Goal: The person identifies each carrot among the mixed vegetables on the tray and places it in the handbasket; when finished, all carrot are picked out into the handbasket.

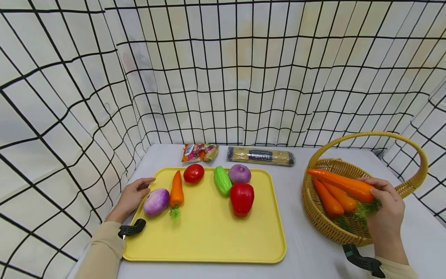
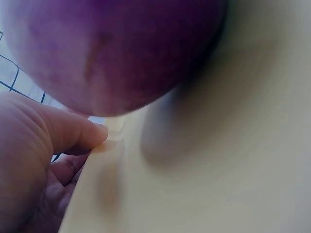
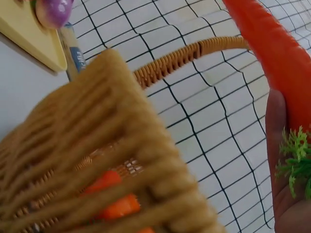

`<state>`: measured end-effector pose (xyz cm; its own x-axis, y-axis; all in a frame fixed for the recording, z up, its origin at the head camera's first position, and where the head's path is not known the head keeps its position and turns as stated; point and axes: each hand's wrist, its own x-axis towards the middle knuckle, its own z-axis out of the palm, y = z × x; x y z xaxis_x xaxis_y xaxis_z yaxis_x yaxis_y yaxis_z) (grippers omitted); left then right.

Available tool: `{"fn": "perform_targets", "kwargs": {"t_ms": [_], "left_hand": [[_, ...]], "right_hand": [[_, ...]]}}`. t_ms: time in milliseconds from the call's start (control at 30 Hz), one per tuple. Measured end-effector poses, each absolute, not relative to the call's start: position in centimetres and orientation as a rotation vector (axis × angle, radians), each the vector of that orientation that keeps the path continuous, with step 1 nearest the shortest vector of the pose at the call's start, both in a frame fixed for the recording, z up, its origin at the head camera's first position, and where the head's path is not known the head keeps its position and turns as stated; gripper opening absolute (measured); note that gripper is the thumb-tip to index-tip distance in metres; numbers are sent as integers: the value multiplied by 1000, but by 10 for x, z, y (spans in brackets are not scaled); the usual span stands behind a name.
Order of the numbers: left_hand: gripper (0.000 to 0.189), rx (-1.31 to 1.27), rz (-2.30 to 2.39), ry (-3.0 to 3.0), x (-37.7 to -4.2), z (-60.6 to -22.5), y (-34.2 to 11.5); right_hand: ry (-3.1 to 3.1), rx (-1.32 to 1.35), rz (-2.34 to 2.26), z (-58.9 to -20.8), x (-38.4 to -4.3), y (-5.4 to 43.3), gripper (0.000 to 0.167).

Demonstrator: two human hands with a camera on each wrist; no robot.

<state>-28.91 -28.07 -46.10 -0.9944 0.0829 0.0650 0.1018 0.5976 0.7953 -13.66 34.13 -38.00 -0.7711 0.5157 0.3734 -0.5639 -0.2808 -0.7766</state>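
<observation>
My right hand holds an orange carrot near its leafy end, above the wicker basket. Two more carrots lie inside that basket. In the right wrist view the held carrot points upward, green leaves by the palm. At the left edge of the yellow tray, my left hand grips the rim; the left wrist view shows its thumb on top and fingers below outside. A purple-and-white rounded vegetable sits on the tray just beside it.
The tray also bears a carrot, a tomato, a bumpy green vegetable, a purple onion and a red bell pepper. Behind it lie a colourful snack bag and a pasta packet. Black-gridded netting surrounds the table.
</observation>
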Motion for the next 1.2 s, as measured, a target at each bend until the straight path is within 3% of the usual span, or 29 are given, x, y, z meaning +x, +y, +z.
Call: {"fn": "perform_targets", "kwargs": {"t_ms": [333, 600, 1200], "left_hand": [[40, -152, -1389, -2794, -289, -461, -282], [40, -141, -1366, -2805, -288, -461, -281], [39, -166, -1416, -2761, -288, -460, -279]], "right_hand": [[-1158, -224, 2000, -378, -142, 361, 22], [-1323, -620, 1874, -384, -150, 368, 11], [-1884, -921, 1753, -403, -149, 381, 28]]}}
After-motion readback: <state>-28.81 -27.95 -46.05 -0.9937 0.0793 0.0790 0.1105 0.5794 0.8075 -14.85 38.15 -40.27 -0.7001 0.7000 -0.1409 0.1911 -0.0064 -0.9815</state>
